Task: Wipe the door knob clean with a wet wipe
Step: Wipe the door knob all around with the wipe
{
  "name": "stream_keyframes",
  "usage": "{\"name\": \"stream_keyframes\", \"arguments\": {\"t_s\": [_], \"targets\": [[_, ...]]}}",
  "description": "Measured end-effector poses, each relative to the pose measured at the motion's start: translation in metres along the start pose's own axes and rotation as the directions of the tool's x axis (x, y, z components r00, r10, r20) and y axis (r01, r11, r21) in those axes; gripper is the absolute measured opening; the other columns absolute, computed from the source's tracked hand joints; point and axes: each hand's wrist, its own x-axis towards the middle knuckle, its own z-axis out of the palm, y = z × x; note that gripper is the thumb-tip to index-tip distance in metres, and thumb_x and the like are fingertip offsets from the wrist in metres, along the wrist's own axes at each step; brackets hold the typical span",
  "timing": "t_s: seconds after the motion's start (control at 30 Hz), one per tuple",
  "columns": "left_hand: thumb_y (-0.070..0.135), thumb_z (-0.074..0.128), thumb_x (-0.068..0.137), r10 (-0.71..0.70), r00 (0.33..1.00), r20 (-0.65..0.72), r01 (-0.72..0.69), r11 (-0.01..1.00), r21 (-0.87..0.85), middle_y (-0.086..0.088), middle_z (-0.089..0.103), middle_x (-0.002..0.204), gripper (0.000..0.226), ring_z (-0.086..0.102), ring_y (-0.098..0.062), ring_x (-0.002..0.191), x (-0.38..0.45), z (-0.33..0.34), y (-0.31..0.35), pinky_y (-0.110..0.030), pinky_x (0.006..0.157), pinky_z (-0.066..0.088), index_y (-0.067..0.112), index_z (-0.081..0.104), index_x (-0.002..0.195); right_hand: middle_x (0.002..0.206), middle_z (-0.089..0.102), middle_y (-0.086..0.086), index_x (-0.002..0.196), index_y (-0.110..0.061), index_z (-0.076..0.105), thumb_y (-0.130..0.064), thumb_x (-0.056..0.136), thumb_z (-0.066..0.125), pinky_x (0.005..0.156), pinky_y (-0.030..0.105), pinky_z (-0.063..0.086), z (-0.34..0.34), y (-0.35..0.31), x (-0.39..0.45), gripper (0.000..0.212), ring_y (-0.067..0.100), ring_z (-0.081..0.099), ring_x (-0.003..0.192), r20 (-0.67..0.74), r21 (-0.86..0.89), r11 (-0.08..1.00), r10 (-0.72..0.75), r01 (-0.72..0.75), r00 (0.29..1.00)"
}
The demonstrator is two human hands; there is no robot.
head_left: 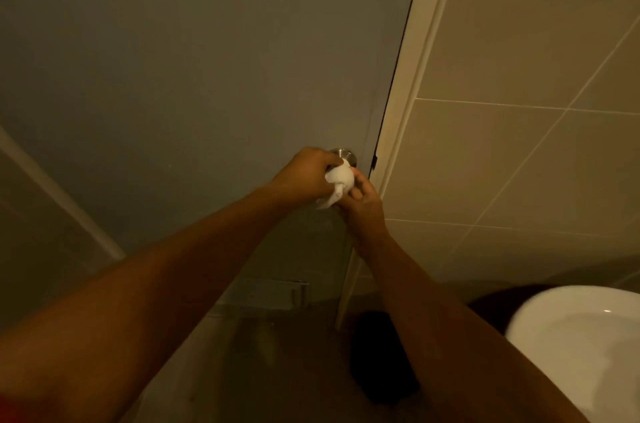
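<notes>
I've got both hands on the wet wipe (338,180), left hand (304,173) and right hand (363,201) closed around it, bunched against the door knob (346,155) near the door's latch edge. Bunched like that, it could miss the knob's back.

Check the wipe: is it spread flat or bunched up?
Bunched up. The wipe is a crumpled white wad held between both hands at the door knob, one loose end hanging below.
</notes>
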Motion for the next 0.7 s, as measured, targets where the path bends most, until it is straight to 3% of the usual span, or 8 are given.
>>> {"name": "stream_keyframes", "arguments": {"t_s": [0.07,0.13,0.23,0.3,0.4,0.53,0.6,0.7], "targets": [[0.022,0.077,0.075,-0.034,0.999,0.033,0.033,0.999,0.033,-0.012,0.066,0.122,0.055,0.063,-0.025,0.108,0.003,-0.002,0.002,-0.026,0.086,0.048,0.016,0.063,0.128,0.135,0.057,0.014,0.13,-0.02,0.054,-0.006,0.084,0.073,0.1,0.056,0.048,0.0,0.0,0.0,0.052,0.034,0.056,0.122,-0.007,0.003,1.0,-0.004,0.004,1.0],[0.016,0.079,0.074,-0.116,0.993,0.025,0.118,0.989,-0.093,-0.009,0.066,0.125,0.055,0.063,-0.023,0.11,0.001,-0.002,-0.002,-0.031,0.093,0.052,0.017,0.063,0.127,0.131,0.06,0.015,0.127,-0.018,0.056,-0.005,0.084,0.073,0.099,0.054,0.05,-0.003,-0.006,-0.001,0.048,0.032,0.059,0.119,0.002,-0.082,0.995,-0.058,0.058,0.998],[0.009,0.077,0.077,-0.195,0.981,-0.005,0.18,0.915,-0.362,-0.008,0.067,0.125,0.054,0.063,-0.014,0.106,-0.01,0.007,-0.011,-0.016,0.081,0.05,0.016,0.062,0.129,0.123,0.063,0.014,0.126,-0.006,0.06,-0.008,0.082,0.076,0.096,0.042,0.054,-0.015,-0.016,0.002,0.048,0.026,0.062,0.11,0.029,-0.353,0.919,-0.178,0.177,0.984],[0.008,0.073,0.081,-0.213,0.977,-0.024,0.178,0.869,-0.461,-0.012,0.066,0.126,0.053,0.064,-0.019,0.111,-0.017,0.015,-0.012,-0.021,0.086,0.052,0.011,0.059,0.132,0.119,0.058,0.007,0.124,-0.01,0.064,-0.017,0.078,0.08,0.093,0.025,0.051,-0.023,-0.024,0.007,0.049,0.022,0.057,0.108,0.071,-0.582,0.777,-0.243,0.238,0.967],[0.017,0.071,0.085,-0.188,0.98,-0.067,0.15,0.915,-0.375,-0.014,0.067,0.124,0.048,0.064,-0.025,0.113,-0.02,0.021,-0.011,-0.036,0.099,0.051,0.009,0.06,0.131,0.119,0.042,-0.001,0.118,-0.023,0.067,-0.036,0.072,0.082,0.096,0.025,0.042,-0.028,-0.032,0.012,0.05,0.016,0.04,0.111,0.073,-0.787,0.573,-0.285,0.231,0.956],[0.021,0.069,0.085,-0.194,0.972,-0.134,0.156,0.956,-0.25,-0.007,0.073,0.102,0.034,0.067,-0.016,0.084,-0.028,0.019,-0.016,-0.038,0.086,0.059,0.014,0.069,0.119,0.116,0.043,0.0,0.119,-0.024,0.065,-0.038,0.075,0.076,0.097,0.038,0.041,-0.02,-0.034,0.007,0.047,0.025,0.042,0.112,0.083,-0.887,0.406,-0.332,0.222,0.94],[0.016,0.067,0.086,-0.177,0.971,-0.163,0.131,0.958,-0.255,-0.002,0.072,0.102,0.033,0.066,-0.011,0.083,-0.032,0.02,-0.019,-0.034,0.085,0.059,0.016,0.068,0.119,0.122,0.048,0.007,0.129,-0.02,0.06,-0.027,0.081,0.069,0.101,0.042,0.04,-0.017,-0.033,0.003,0.049,0.03,0.043,0.117,0.063,-0.888,0.423,-0.278,0.181,0.958],[0.016,0.063,0.088,-0.138,0.973,-0.184,0.094,0.968,-0.231,-0.003,0.061,0.123,0.042,0.06,-0.016,0.108,-0.032,0.023,-0.016,-0.022,0.089,0.049,0.018,0.058,0.13,0.127,0.053,0.013,0.136,-0.012,0.052,-0.014,0.084,0.062,0.105,0.047,0.044,-0.015,-0.034,-0.004,0.053,0.031,0.05,0.119,0.039,-0.736,0.654,-0.22,0.176,0.975]]}}
